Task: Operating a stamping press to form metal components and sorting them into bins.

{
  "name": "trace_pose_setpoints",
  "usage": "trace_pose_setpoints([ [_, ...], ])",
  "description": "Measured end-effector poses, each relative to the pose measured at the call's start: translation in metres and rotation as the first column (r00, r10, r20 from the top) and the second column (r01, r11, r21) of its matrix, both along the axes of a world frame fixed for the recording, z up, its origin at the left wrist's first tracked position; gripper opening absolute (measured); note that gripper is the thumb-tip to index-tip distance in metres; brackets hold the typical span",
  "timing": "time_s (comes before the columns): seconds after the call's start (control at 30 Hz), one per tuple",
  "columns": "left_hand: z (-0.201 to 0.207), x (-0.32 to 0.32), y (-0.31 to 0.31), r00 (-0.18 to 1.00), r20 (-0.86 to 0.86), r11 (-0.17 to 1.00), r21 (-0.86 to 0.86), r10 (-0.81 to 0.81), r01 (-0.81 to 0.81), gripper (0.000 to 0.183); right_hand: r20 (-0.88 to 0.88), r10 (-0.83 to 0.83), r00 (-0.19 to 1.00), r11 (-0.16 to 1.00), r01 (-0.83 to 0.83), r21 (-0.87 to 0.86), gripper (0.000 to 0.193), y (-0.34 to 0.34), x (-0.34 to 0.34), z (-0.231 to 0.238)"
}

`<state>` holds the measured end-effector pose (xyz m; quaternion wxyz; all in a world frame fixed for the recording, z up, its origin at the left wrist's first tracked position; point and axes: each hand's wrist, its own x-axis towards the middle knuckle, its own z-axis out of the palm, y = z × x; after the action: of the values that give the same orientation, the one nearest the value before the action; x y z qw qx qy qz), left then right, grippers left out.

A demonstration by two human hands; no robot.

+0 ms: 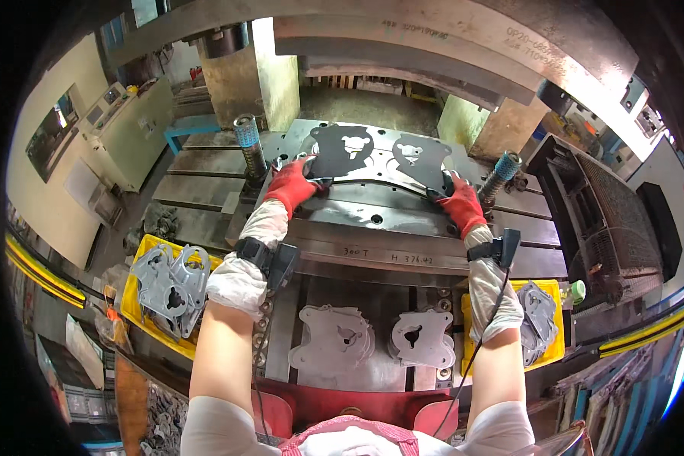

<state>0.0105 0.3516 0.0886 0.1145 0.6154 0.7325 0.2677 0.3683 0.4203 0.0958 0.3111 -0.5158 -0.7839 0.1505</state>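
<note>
Two gloved hands at two dark plates on the metal block.
Left hand (292,186) at left plate (327,161), near-left corner; right hand (462,204) at right plate (435,166), near-right corner; fingers part-curled, can't tell if pinching or just touching. Both plates lie side by side atop the block (342,204). Doing it well, my guess: keep plates flat, handle by outer edges, even pressure both sides, fingers out from under the overhead slab (456,38). Counts: 2 plates up top, 2 blue-collared posts (249,144), 2 grey stacks (323,349) nearer the body, 2 yellow bins (128,304) holding grey plates; pieces per stack or bin uncountable.
</note>
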Motion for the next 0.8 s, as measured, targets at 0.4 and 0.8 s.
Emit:
trace_pose_setpoints([
  [0.4,0.005,0.010,0.006,0.994,-0.027,0.995,-0.003,0.103,-0.103,0.068,-0.055,-0.042,0.998,0.998,0.039,-0.055,0.063,-0.002,-0.008,-0.006],
  [0.8,0.000,0.011,0.008,0.994,-0.012,0.994,0.007,0.105,-0.105,0.065,0.031,-0.055,0.998,0.998,0.056,-0.033,0.053,-0.010,-0.003,0.002],
])
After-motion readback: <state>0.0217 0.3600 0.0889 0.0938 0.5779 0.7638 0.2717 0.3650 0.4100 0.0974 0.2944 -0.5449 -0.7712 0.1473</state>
